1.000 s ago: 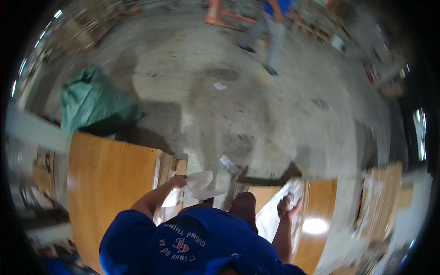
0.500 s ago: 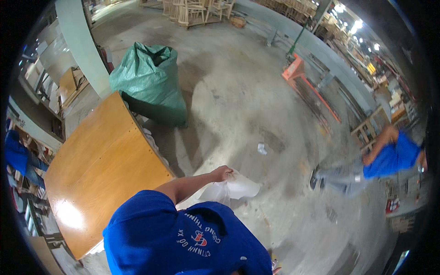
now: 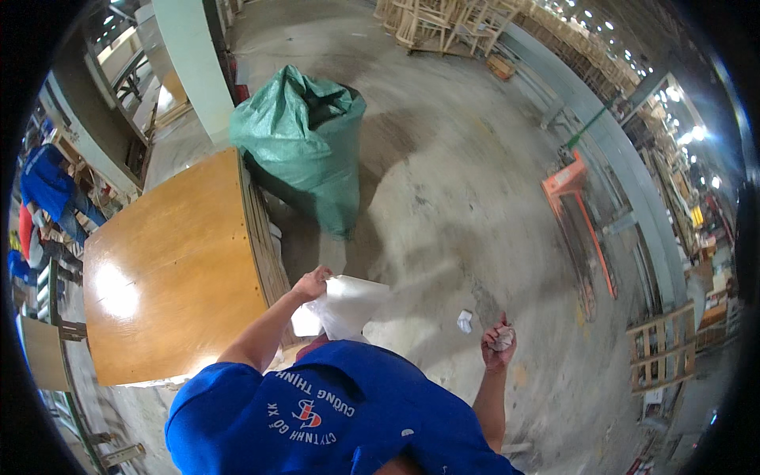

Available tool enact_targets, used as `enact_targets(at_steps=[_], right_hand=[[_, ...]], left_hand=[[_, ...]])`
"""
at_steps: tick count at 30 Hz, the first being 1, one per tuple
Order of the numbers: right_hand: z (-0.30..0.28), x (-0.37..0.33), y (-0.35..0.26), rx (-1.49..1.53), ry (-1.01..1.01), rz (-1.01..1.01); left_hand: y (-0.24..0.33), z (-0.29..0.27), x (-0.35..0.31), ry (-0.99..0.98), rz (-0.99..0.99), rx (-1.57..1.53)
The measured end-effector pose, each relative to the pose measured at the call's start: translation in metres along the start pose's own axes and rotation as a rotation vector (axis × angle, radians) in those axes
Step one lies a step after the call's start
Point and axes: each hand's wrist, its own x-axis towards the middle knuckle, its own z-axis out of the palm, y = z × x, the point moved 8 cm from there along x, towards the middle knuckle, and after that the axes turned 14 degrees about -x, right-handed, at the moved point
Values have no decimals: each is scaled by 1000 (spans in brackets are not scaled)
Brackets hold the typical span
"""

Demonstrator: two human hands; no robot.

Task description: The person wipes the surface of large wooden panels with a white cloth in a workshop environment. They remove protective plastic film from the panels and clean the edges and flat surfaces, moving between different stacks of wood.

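Note:
My left hand (image 3: 312, 285) is closed on the edge of a thin white sheet (image 3: 355, 304), which hangs down in front of my chest. Whether the sheet is paper, foam or plastic, I cannot tell. It is held just beside the corner of a stack of glossy orange-brown wooden panels (image 3: 170, 261). Off to the right, my right hand (image 3: 496, 358) is raised with its fingers curled round a crumpled whitish wad (image 3: 501, 339). A small white crumpled scrap (image 3: 465, 320) lies on the concrete floor between the hands.
A large green woven sack (image 3: 309, 150) stands open beyond the panels, near a pale pillar (image 3: 190, 67). An orange pallet jack (image 3: 566, 178) is at the right, with a wooden pallet (image 3: 663, 347) nearer. Wooden chair frames (image 3: 443, 24) are piled far back. People in blue (image 3: 49, 182) are at far left.
The view has swung left, so the surroundings sit further right. My left hand has moved left with the sheet. My right hand has come up into clear view. The person at right is out of view.

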Motion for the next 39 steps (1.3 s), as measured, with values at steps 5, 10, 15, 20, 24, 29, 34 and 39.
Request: enact_targets(at_steps=[5, 10, 15, 20, 24, 29, 34, 39], right_hand=[[97, 149, 95, 248, -324, 226], [163, 259, 135, 178, -415, 429], [234, 373, 160, 104, -549, 603], [292, 508, 200, -12, -651, 857], [331, 602, 267, -200, -630, 1097], [351, 679, 345, -343, -523, 1265], [305, 728, 357, -510, -418, 1331], [333, 710, 394, -417, -417, 1375]], left_hand=[[52, -98, 84, 52, 178, 235], [135, -185, 194, 140, 146, 612], [126, -306, 278, 203, -124, 910], [66, -353, 312, 86, -425, 988], [-4, -317, 278, 187, -609, 627], [-23, -194, 245, -97, -678, 219], [108, -320, 240, 227, -269, -447], [172, -551, 182, 1552, 594, -678]])
